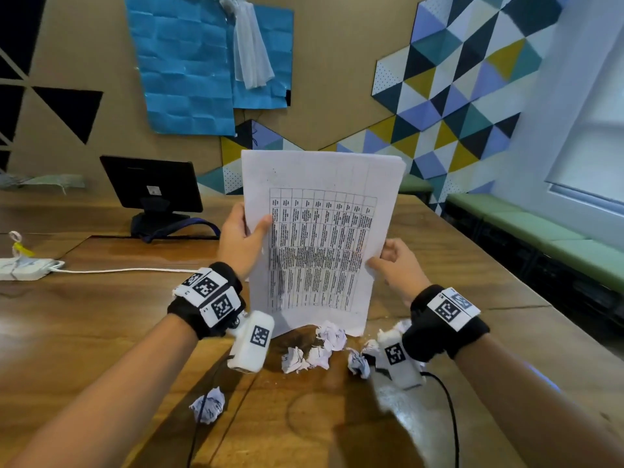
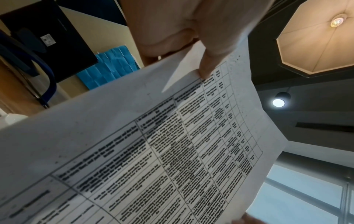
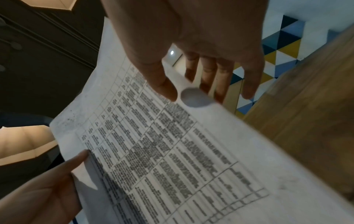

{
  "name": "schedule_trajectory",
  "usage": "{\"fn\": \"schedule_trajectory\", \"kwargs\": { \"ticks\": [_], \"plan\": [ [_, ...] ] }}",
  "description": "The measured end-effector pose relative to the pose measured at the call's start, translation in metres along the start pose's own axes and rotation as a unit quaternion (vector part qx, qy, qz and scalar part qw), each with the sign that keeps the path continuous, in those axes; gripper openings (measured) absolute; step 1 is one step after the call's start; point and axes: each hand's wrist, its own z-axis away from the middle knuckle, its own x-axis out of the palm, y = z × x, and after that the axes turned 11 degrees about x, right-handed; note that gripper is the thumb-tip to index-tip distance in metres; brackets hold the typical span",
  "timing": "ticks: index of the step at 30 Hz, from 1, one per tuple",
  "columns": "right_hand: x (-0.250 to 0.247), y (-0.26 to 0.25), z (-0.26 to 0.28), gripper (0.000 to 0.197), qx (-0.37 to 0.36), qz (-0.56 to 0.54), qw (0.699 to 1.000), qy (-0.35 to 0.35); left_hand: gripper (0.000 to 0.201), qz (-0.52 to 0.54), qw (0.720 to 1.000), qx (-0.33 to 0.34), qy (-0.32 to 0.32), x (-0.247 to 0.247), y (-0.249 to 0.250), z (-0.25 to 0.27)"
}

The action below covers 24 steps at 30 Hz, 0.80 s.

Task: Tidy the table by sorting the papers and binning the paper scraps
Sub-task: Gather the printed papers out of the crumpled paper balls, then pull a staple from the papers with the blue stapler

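Note:
A stack of printed papers with a dense table stands upright above the wooden table. My left hand grips its left edge, thumb on the front. Lower on the right edge, my right hand pinches it. The left wrist view shows the papers under the left thumb. Seen from the right wrist, the right hand has its thumb on the printed side of the papers and its fingers behind. Several crumpled paper scraps lie below the papers, with one scrap nearer me.
A black monitor stands at the back left of the table. A white power strip with its cord lies at the left edge. A green bench runs along the right wall. Black cables cross the near table.

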Motion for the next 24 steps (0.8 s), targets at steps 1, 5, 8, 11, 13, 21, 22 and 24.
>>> {"fn": "schedule_trajectory", "kwargs": {
  "ticks": [1,5,8,11,13,21,22,24],
  "plan": [
    [-0.008,0.005,0.002,0.035,0.013,0.035,0.999,0.000,0.035,-0.002,1.000,0.002,-0.002,0.000,0.000,0.000],
    [-0.047,0.023,0.009,0.034,0.087,0.214,0.973,-0.001,0.034,-0.006,1.000,0.019,0.005,0.002,0.000,-0.001],
    [-0.081,0.040,0.008,0.030,0.141,0.392,0.909,0.003,0.034,-0.019,0.999,0.033,0.017,0.003,-0.002,-0.002],
    [-0.110,0.048,0.010,0.031,0.176,0.528,0.830,0.035,0.035,-0.015,0.999,0.035,0.015,0.005,-0.002,-0.002],
    [-0.127,0.056,0.002,0.033,0.211,0.578,0.787,0.048,0.031,-0.010,0.999,0.040,0.018,0.005,-0.002,-0.002],
    [-0.207,0.177,-0.079,0.071,0.356,0.664,0.658,-0.016,0.018,-0.009,0.998,0.057,0.019,0.005,-0.007,-0.003],
    [-0.202,0.173,-0.071,0.073,0.355,0.669,0.653,-0.016,0.018,-0.010,0.998,0.059,0.019,0.005,-0.008,-0.003],
    [-0.205,0.184,-0.078,0.071,0.332,0.684,0.649,-0.017,0.018,-0.013,0.998,0.059,0.019,0.006,-0.008,-0.003]
  ]
}}
